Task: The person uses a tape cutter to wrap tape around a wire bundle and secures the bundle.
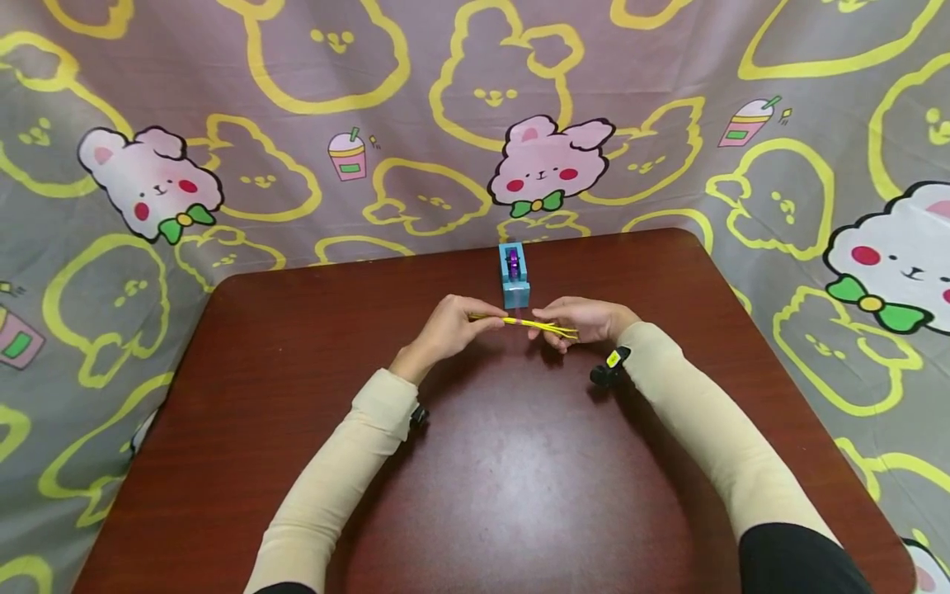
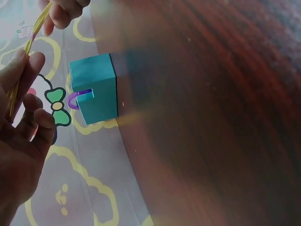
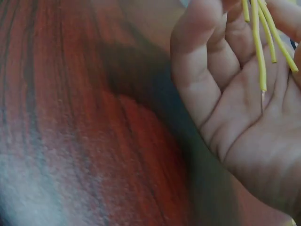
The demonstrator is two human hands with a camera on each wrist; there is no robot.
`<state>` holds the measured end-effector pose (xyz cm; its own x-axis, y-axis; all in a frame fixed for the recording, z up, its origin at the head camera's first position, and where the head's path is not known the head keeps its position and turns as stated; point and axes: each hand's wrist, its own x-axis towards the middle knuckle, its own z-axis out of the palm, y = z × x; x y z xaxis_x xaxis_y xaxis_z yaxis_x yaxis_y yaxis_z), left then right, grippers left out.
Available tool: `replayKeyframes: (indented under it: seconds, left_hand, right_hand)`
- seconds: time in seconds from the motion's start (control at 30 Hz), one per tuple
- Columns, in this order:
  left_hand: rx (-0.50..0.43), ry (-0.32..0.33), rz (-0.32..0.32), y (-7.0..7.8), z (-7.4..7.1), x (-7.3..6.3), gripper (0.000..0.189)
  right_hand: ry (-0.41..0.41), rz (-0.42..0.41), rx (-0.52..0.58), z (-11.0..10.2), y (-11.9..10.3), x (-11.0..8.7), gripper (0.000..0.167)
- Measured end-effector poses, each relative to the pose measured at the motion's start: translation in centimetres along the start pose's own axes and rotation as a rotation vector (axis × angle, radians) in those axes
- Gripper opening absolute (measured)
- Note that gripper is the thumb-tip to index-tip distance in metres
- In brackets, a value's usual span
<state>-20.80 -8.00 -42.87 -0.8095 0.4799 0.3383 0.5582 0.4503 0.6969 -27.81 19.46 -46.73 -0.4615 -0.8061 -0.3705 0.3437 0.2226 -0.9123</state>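
The table (image 1: 519, 478) has a dark red-brown surface. Above it, the left hand (image 1: 451, 327) pinches the yellow wires (image 1: 539, 325). The right hand (image 1: 586, 319) has its fingers bent about their free ends; whether it grips them cannot be told. The blue dispenser (image 1: 516, 294) stands beyond the wires, which span between the hands. One wire tip (image 3: 263, 102) is bare.

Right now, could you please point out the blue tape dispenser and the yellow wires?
Blue tape dispenser (image 2: 102, 92), left wrist view: a flat blue face.
Yellow wires (image 1: 530, 323), head view: middle of the bundle.
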Motion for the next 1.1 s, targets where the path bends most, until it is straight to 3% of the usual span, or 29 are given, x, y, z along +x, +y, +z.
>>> replayKeyframes:
  seconds: [0.23,0.43,0.57,0.77,0.93,1.1]
  left_hand:
    - [-0.015,0.016,-0.003,0.0,0.1,0.0,0.012]
    - [0.004,0.022,0.011,0.0,0.2,0.2,0.014]
    - [0.006,0.035,0.018,-0.1,0.2,0.4,0.016]
    - [-0.14,0.021,-0.053,-0.2,0.4,0.8,0.018]
    - [-0.288,-0.014,-0.178,-0.7,0.6,1.3,0.025]
    - [-0.383,-0.111,-0.374,-1.7,0.9,2.1,0.04]
  right_hand:
    - [-0.143,-0.087,0.022,0.3,-0.2,-0.6,0.041]
    - [-0.117,-0.134,-0.176,0.4,-2.0,-2.1,0.039]
    - [-0.037,-0.159,-0.395,1.1,-3.7,-2.9,0.036]
    - [0.116,-0.227,-0.745,2.7,-5.5,-4.3,0.019]
    - [0.287,-0.331,-1.083,4.2,-6.0,-5.2,0.012]
    - [0.431,-0.44,-1.29,4.8,-4.7,-5.2,0.014]
